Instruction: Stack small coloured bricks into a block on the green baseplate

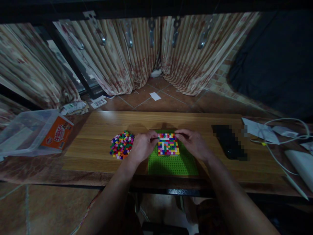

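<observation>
A green studded baseplate [173,164] lies on a wooden board [97,130]. A block of small multicoloured bricks [168,144] covers its far part. My left hand [142,146] rests at the block's left edge, fingertips touching its far left corner. My right hand [193,143] is at the block's right side, fingers curled over its far right corner. Whether either hand pinches a single brick is hidden by the fingers. A loose pile of small coloured bricks [121,145] lies on the board just left of my left hand.
A clear plastic box [26,132] with an orange label lies tipped at the left. A dark blurred object [230,142] sits right of the baseplate. White cables [283,130], papers and a white device [302,166] are at the far right. Curtains hang behind.
</observation>
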`<state>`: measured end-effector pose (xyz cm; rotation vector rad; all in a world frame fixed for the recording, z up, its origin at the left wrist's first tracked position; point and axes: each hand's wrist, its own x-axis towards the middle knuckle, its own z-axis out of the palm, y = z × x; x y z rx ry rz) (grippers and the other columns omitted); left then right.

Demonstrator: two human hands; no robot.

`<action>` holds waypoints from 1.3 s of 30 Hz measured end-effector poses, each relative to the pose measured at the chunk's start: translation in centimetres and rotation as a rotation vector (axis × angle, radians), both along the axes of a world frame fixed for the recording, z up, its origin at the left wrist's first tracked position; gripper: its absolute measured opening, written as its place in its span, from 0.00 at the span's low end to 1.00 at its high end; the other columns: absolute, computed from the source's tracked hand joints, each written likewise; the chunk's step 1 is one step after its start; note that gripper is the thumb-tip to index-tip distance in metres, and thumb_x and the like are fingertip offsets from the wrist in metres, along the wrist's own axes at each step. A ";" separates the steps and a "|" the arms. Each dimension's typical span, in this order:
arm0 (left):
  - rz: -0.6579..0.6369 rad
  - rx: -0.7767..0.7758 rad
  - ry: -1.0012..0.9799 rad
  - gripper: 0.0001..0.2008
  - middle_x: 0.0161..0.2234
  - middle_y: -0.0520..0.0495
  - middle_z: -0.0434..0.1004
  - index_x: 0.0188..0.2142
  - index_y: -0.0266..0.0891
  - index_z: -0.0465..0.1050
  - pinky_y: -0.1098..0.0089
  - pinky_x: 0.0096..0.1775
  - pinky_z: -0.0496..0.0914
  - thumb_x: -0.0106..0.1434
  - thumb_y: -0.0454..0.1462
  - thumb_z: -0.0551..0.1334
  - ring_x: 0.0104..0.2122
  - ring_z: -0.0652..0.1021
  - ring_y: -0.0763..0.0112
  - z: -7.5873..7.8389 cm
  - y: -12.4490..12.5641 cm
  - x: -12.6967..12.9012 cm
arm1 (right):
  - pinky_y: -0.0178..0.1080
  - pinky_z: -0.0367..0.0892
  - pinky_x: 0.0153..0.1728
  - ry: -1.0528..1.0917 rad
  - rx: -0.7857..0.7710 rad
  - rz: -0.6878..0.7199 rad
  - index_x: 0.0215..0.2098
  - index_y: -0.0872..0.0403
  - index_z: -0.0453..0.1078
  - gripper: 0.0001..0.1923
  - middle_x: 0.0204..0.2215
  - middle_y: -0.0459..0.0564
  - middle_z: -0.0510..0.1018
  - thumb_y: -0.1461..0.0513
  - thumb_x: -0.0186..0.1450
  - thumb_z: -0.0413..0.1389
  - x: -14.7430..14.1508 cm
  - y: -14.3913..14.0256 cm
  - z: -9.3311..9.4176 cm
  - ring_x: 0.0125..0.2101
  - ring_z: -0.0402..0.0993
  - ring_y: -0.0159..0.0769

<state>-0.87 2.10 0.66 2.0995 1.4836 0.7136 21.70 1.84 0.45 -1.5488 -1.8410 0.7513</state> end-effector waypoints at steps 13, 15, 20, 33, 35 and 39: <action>-0.014 0.012 -0.068 0.09 0.26 0.50 0.78 0.34 0.39 0.74 0.73 0.29 0.65 0.65 0.39 0.57 0.26 0.75 0.72 0.4 -0.2 0.0 | 0.39 0.69 0.32 -0.013 0.002 0.002 0.41 0.50 0.77 0.14 0.34 0.48 0.82 0.54 0.65 0.53 0.1 -0.1 -0.1 0.28 0.75 0.36; 0.001 0.001 -0.083 0.09 0.24 0.51 0.76 0.33 0.38 0.74 0.74 0.28 0.64 0.65 0.39 0.57 0.24 0.74 0.73 0.3 0.0 0.1 | 0.39 0.68 0.32 -0.016 -0.004 -0.007 0.41 0.50 0.77 0.14 0.32 0.48 0.82 0.54 0.65 0.53 0.0 -0.1 -0.2 0.27 0.75 0.35; 0.016 -0.030 -0.147 0.09 0.24 0.51 0.75 0.30 0.38 0.73 0.74 0.28 0.64 0.63 0.39 0.59 0.25 0.73 0.73 -0.4 0.5 0.3 | 0.39 0.69 0.34 -0.007 -0.019 0.007 0.42 0.50 0.76 0.14 0.36 0.48 0.82 0.55 0.65 0.53 0.1 0.0 -0.3 0.30 0.76 0.36; 0.057 -0.118 -0.356 0.09 0.22 0.52 0.73 0.26 0.37 0.72 0.75 0.26 0.63 0.59 0.39 0.61 0.23 0.71 0.75 -1.5 1.2 0.6 | 0.40 0.68 0.34 0.006 -0.029 0.006 0.41 0.51 0.76 0.14 0.34 0.48 0.82 0.56 0.65 0.52 0.0 0.0 -0.5 0.30 0.75 0.37; 0.064 -0.123 -0.366 0.09 0.22 0.52 0.73 0.25 0.37 0.72 0.75 0.26 0.63 0.58 0.39 0.62 0.23 0.71 0.75 -1.7 1.3 0.7 | 0.40 0.69 0.34 0.010 -0.033 0.003 0.41 0.51 0.76 0.13 0.34 0.48 0.82 0.56 0.65 0.52 0.0 0.0 -0.6 0.31 0.76 0.37; 0.103 -0.126 -0.391 0.09 0.22 0.52 0.74 0.25 0.37 0.72 0.75 0.26 0.65 0.58 0.39 0.62 0.23 0.72 0.74 -1.9 1.3 0.8 | 0.41 0.69 0.34 0.003 -0.028 -0.004 0.41 0.51 0.76 0.14 0.34 0.49 0.82 0.56 0.65 0.52 -0.1 0.0 -0.6 0.32 0.76 0.38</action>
